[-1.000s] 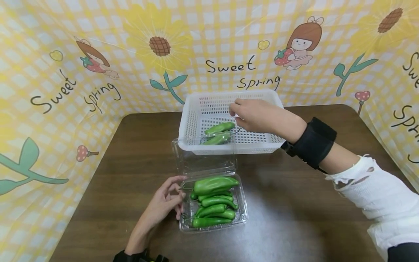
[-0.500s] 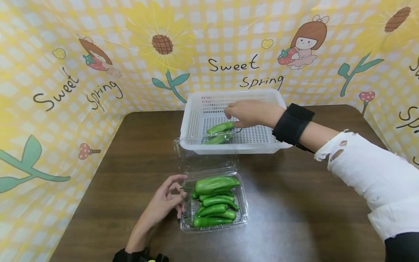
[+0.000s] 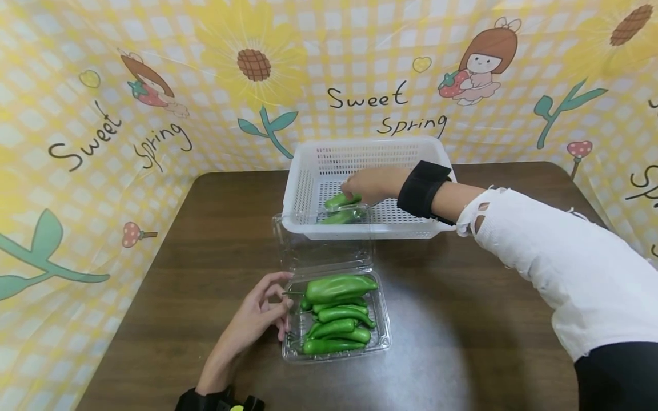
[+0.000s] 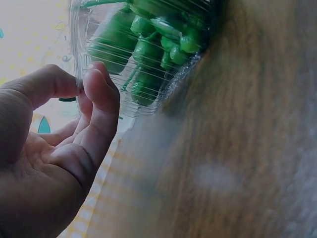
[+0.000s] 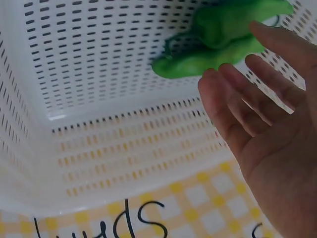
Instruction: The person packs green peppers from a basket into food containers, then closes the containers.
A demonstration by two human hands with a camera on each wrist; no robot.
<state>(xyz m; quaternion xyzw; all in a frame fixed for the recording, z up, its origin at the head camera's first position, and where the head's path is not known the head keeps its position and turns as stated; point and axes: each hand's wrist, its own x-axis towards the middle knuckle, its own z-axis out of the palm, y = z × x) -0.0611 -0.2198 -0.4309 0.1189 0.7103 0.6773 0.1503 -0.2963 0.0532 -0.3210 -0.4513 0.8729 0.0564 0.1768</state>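
Note:
My left hand (image 3: 257, 314) pinches the left rim of a clear plastic clamshell box (image 3: 384, 331) between thumb and fingers; the left wrist view shows thumb and fingertip meeting at its edge. Inside lie several green chili peppers (image 3: 336, 329), a larger one (image 3: 340, 289) at the back. Its lid (image 3: 324, 251) stands up, leaning against a white perforated basket (image 3: 411, 230). In that basket two green peppers lie side by side, an upper pepper (image 5: 223, 25) and a lower pepper (image 5: 185, 67). My right hand (image 3: 377, 184) hovers just over them, fingers apart and holding nothing.
A dark wooden table (image 3: 216, 228) carries the box and the basket. Behind and at the sides hangs a yellow checked cloth (image 3: 319, 57) with printed flowers, close behind the basket's far side. The raised lid overlaps the basket's front left in the head view.
My right hand has moved left and down into the basket, over the peppers, with the forearm following. The left hand and the box have stayed in place.

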